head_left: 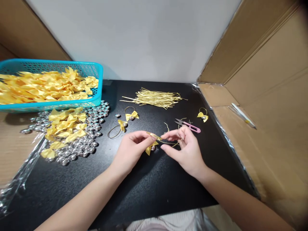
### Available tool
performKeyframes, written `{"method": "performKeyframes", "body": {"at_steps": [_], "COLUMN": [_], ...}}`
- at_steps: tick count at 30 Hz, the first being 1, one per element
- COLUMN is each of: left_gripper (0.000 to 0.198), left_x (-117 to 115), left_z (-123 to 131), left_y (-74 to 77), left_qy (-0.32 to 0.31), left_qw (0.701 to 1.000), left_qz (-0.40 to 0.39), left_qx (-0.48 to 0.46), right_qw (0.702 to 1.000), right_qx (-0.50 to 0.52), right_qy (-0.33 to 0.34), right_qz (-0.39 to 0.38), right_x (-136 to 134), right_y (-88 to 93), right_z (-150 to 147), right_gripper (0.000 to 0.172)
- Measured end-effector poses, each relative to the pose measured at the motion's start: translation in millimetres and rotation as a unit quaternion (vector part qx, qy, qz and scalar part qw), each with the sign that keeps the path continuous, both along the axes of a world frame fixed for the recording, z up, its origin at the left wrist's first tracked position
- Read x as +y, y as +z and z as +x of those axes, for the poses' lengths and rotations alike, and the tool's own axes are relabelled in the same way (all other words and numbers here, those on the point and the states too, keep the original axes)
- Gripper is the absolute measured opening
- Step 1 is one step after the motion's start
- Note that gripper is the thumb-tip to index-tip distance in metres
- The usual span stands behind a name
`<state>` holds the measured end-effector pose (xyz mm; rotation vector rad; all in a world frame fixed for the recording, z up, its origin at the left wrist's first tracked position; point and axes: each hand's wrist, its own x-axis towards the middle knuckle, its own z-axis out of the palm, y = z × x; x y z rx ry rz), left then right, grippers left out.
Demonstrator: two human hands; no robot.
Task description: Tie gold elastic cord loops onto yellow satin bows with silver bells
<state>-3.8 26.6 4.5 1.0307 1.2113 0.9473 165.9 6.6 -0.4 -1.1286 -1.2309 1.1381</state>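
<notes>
My left hand [130, 149] pinches a gold cord [157, 138] between thumb and fingers. A yellow ribbon bow [149, 150] with a silver bell-like bead [153, 148] hangs just below those fingertips. Close on the right, my right hand [186, 149] has its thumb and forefinger apart, with the cord's loose end running between them. Beyond the right fingers lie pink-handled thread snips [191, 126], blades pointing left. Two finished-looking cord loops with bows, one farther back [132, 115] and one nearer [122, 125], rest left of the hands.
A teal basket [99, 86] full of yellow bows stands at the back left. Silver beads [72, 150] and loose bows [66, 123] are heaped before it. Gold cords [156, 98] lie behind my hands. Another bow loop [203, 116] and white tweezers-like tool [243, 116] are rightward; cardboard walls [269, 64] flank the table.
</notes>
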Motion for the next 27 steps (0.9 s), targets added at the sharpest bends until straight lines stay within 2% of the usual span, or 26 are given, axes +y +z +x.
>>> {"method": "performKeyframes", "body": {"at_steps": [5, 10, 15, 23, 27], "left_gripper": [0.022, 0.024, 0.024, 0.024, 0.017], "left_x": [-4.4, -6.1, -6.3, -8.4, -11.6], "left_z": [3.8, 5.6, 6.4, 7.3, 9.3], "left_y": [1.6, 1.4, 0.3, -4.5, -6.3], "left_qy": [0.007, 0.0, 0.006, 0.01, 0.035], "left_qw": [1.0, 0.999, 0.999, 0.999, 0.991], "left_qz": [-0.017, -0.017, -0.016, -0.006, 0.085], "left_qx": [0.01, 0.027, 0.039, 0.04, 0.099], "right_qw": [0.998, 0.997, 0.994, 0.997, 0.999], "right_qx": [-0.015, -0.017, -0.06, -0.031, 0.044], "right_qy": [-0.034, -0.031, -0.039, -0.05, -0.027], "right_qz": [0.049, 0.064, 0.082, 0.046, -0.008], "right_x": [-2.3, -1.3, -2.8, -0.8, 1.4], "right_y": [-5.3, -6.6, -9.8, -11.4, -7.8], "right_z": [-10.5, -11.3, -11.0, -10.1, -10.5], "right_gripper": [0.046, 0.044, 0.041, 0.04, 0.043]}}
